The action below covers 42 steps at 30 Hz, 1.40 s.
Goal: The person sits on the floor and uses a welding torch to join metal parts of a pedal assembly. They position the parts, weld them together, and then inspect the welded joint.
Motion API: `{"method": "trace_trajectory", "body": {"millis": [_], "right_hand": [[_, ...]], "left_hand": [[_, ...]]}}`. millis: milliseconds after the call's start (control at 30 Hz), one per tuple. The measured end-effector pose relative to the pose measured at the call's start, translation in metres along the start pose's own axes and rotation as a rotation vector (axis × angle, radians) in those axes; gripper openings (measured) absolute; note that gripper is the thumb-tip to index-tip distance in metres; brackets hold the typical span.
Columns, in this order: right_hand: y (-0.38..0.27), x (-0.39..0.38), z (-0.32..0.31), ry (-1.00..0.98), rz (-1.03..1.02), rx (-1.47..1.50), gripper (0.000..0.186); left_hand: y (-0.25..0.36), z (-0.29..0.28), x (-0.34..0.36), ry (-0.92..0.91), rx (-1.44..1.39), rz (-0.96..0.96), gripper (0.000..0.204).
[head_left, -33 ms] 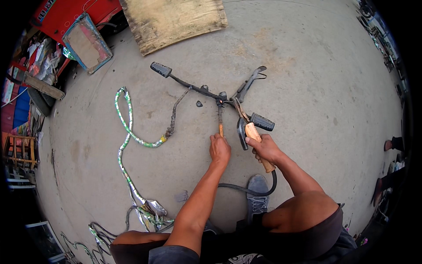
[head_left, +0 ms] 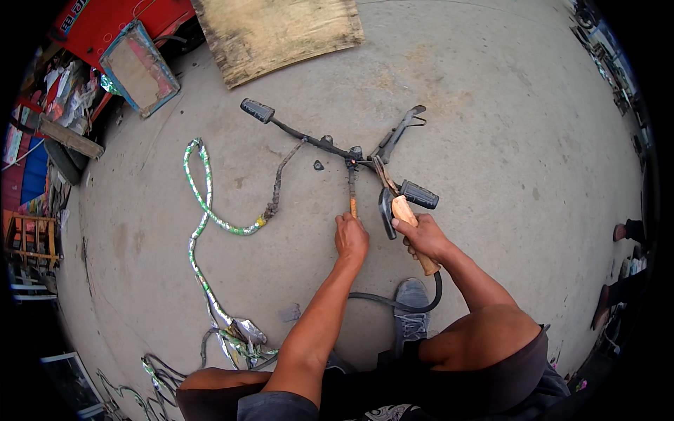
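Observation:
A black motorcycle footrest bar (head_left: 302, 133) lies on the concrete, with a rubber foot peg (head_left: 257, 110) at its far left end and another rubber peg (head_left: 419, 195) at its near right end. A side stand (head_left: 399, 137) juts out from it. My left hand (head_left: 351, 237) is closed on the near end of a rusty metal rod (head_left: 352, 196), whose far end meets the bar, where a small orange spot shows. My right hand (head_left: 423, 238) grips a welding electrode holder (head_left: 404, 210) with a worn, tan handle. Its jaws point at the bar near the joint.
A cable wrapped in green and silver foil (head_left: 191, 245) loops on the left, its dark end (head_left: 279, 179) reaching the bar. A black cable (head_left: 382, 300) runs from the holder across my shoe (head_left: 411, 316). Plywood (head_left: 281, 35) lies ahead; another person's feet (head_left: 602, 309) show at right.

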State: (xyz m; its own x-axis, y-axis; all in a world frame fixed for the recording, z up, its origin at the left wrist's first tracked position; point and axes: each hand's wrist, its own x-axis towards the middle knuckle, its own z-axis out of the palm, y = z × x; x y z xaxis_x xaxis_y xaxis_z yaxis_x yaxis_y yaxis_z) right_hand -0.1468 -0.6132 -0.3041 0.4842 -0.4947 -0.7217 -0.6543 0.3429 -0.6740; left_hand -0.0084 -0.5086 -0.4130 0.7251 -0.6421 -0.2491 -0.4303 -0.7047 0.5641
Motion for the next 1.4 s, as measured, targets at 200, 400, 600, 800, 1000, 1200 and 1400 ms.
{"method": "trace_trajectory", "body": {"millis": [200,400,600,800,1000,1200,1400], "right_hand": [[0.0025,0.0006,0.0018,0.026,-0.041,-0.053,0.045],[-0.001,-0.0017,0.004,0.057,-0.049,-0.106,0.046],[-0.0007,0.0,0.0035,0.056,-0.04,-0.141,0.047],[-0.0024,-0.001,0.0041,0.058,-0.028,-0.147,0.047],[-0.0008,-0.0003,0.0034,0.049,-0.045,-0.141,0.046],[0.0049,0.0022,0.0032,0.052,-0.055,-0.123,0.045],[0.0031,0.0018,0.0031,0.053,-0.045,-0.112,0.045]], "left_hand": [[-0.0004,0.0008,0.0007,0.003,-0.048,-0.031,0.022],[-0.0019,0.0016,0.0008,0.016,-0.009,-0.005,0.021],[-0.0023,0.0018,0.0019,0.0,0.031,-0.005,0.021],[-0.0013,0.0002,0.0011,-0.011,-0.04,-0.025,0.023],[0.0,-0.0003,0.0011,-0.017,-0.032,-0.036,0.022],[-0.0019,0.0029,0.0016,0.008,-0.035,-0.025,0.021],[-0.0043,0.0041,0.0033,-0.023,-0.012,-0.017,0.022]]}}
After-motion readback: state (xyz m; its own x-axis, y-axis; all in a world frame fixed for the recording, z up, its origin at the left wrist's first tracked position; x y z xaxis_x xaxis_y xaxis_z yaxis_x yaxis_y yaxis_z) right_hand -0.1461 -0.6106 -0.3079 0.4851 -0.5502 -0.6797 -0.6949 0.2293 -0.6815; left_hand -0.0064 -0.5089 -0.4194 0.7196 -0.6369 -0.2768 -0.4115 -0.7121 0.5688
